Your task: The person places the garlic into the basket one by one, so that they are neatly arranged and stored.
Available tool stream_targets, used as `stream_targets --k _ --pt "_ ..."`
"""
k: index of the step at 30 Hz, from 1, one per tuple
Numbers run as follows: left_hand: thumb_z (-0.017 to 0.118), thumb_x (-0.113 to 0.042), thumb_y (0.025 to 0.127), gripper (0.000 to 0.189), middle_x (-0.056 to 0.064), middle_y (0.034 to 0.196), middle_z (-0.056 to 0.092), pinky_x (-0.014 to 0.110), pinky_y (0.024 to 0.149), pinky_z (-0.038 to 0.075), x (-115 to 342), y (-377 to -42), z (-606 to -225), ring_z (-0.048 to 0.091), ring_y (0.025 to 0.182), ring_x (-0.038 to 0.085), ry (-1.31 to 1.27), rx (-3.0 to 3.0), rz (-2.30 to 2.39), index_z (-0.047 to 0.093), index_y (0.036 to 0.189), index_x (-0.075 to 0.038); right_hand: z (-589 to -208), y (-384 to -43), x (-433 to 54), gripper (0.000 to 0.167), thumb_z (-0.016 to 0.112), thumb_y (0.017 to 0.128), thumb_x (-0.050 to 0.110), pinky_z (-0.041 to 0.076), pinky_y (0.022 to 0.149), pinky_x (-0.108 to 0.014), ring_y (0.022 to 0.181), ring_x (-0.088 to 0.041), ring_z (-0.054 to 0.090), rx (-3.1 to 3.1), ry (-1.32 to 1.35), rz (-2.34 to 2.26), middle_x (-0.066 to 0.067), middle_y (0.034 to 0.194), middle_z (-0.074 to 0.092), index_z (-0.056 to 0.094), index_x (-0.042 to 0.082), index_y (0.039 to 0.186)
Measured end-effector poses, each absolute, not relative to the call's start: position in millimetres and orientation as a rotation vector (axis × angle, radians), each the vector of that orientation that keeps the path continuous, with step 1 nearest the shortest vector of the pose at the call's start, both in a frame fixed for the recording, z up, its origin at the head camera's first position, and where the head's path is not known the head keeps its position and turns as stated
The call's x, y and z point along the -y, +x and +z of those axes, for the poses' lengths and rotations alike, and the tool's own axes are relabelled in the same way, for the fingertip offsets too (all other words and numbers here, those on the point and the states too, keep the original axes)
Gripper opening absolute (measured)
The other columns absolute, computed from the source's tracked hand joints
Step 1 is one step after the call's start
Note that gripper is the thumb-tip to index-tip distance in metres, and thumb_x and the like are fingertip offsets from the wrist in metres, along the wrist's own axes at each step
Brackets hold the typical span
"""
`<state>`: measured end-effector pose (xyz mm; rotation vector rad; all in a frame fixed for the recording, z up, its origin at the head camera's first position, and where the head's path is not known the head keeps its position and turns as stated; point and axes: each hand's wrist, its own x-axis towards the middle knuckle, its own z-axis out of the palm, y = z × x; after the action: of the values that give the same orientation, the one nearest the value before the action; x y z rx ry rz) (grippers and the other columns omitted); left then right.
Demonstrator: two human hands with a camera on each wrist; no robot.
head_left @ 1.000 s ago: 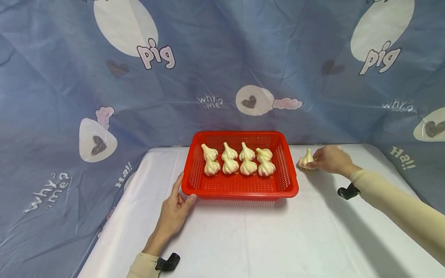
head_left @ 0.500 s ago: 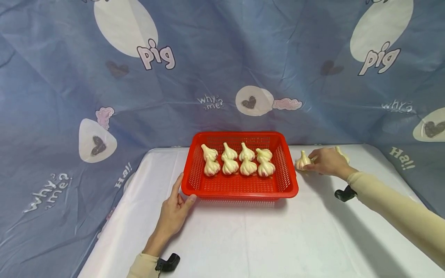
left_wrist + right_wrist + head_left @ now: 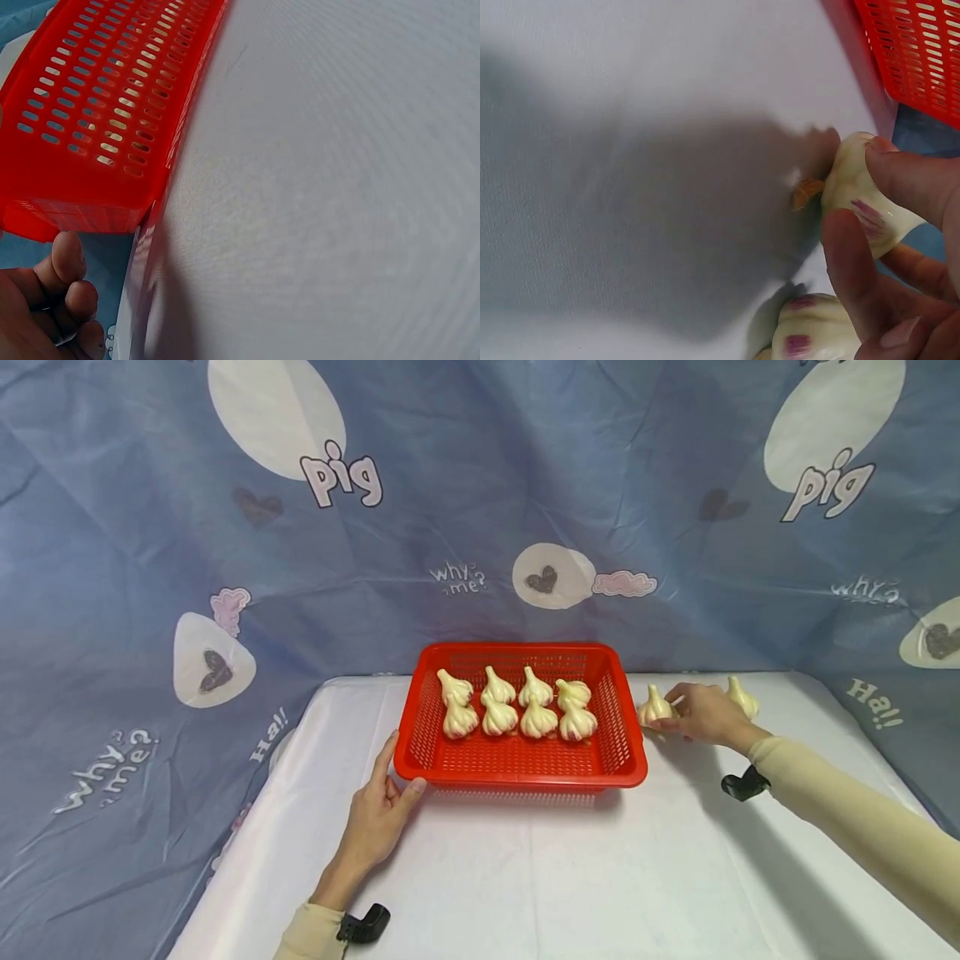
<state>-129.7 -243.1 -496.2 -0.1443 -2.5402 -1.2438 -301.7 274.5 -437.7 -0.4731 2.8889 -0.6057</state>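
Observation:
My right hand (image 3: 705,714) pinches a pale garlic bulb (image 3: 652,708) just right of the red basket. In the right wrist view, thumb and fingers grip this purple-streaked bulb (image 3: 859,187), close above the white cloth. A second bulb (image 3: 814,330) lies below the fingers there. Behind the right hand stands another garlic bulb (image 3: 741,698). My left hand (image 3: 375,818) spans the near left corner of the basket (image 3: 517,779), index finger along its side and thumb at the front rim. Several garlic bulbs (image 3: 498,718) sit in two rows inside the basket.
A white cloth (image 3: 525,877) covers the table. Behind and beside it hangs a blue printed sheet (image 3: 420,510), close to the basket's back rim. The basket's slotted wall (image 3: 112,97) rises near the left hand.
My right hand has shifted slightly left, bringing the pinched garlic bulb nearer the basket. Another bulb behind that hand has come into view. The left hand and basket have stayed put.

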Motion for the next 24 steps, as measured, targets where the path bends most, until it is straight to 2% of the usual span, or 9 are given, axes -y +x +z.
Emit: stream_targets --k 3,10,12,19,24 --pt "0.079 -0.029 0.097 0.085 -0.005 0.066 0.047 0.024 0.050 0.034 243 -130 -496 0.040 0.055 0.005 -0.147 2.539 -1.239 0.032 0.168 -0.030 -439 -303 -275 0.063 0.088 0.088 0.038 0.052 0.061 -0.033 0.059 -0.012 0.071 -2.874 -0.466 -0.646 -0.022 0.096 0.079 0.064 -0.008 0.123" --pt "0.079 -0.029 0.097 0.085 -0.005 0.067 0.047 0.024 0.050 0.034 243 -129 -497 0.040 0.055 0.006 -0.142 2.537 -1.244 0.032 0.167 -0.031 -437 -302 -276 0.067 0.088 0.086 0.041 0.053 0.067 -0.034 0.061 -0.012 0.072 -2.869 -0.451 -0.659 -0.023 0.100 0.079 0.068 -0.011 0.124" --pt "0.079 -0.029 0.097 0.085 -0.005 0.067 0.046 0.024 0.050 0.033 243 -129 -497 0.040 0.055 0.005 -0.137 2.541 -1.245 0.032 0.167 -0.031 -436 -302 -277 0.063 0.088 0.087 0.040 0.052 0.068 -0.033 0.061 -0.013 0.072 -2.865 -0.459 -0.668 -0.022 0.100 0.080 0.070 -0.009 0.122" --pt "0.079 -0.030 0.097 0.085 -0.005 0.067 0.047 0.025 0.050 0.034 242 -129 -496 0.040 0.055 0.006 -0.129 2.540 -1.241 0.032 0.168 -0.031 -427 -304 -279 0.048 0.089 0.085 0.039 0.048 0.058 -0.030 0.062 -0.017 0.073 -2.883 -0.469 -0.722 -0.012 0.091 0.082 0.079 0.000 0.111" --pt "0.078 -0.030 0.097 0.085 -0.005 0.067 0.047 0.025 0.051 0.035 242 -129 -496 0.041 0.055 0.006 -0.129 2.538 -1.243 0.032 0.168 -0.031 -419 -305 -281 0.048 0.089 0.084 0.042 0.047 0.061 -0.028 0.066 -0.018 0.074 -2.899 -0.445 -0.725 -0.011 0.092 0.082 0.081 0.004 0.111"
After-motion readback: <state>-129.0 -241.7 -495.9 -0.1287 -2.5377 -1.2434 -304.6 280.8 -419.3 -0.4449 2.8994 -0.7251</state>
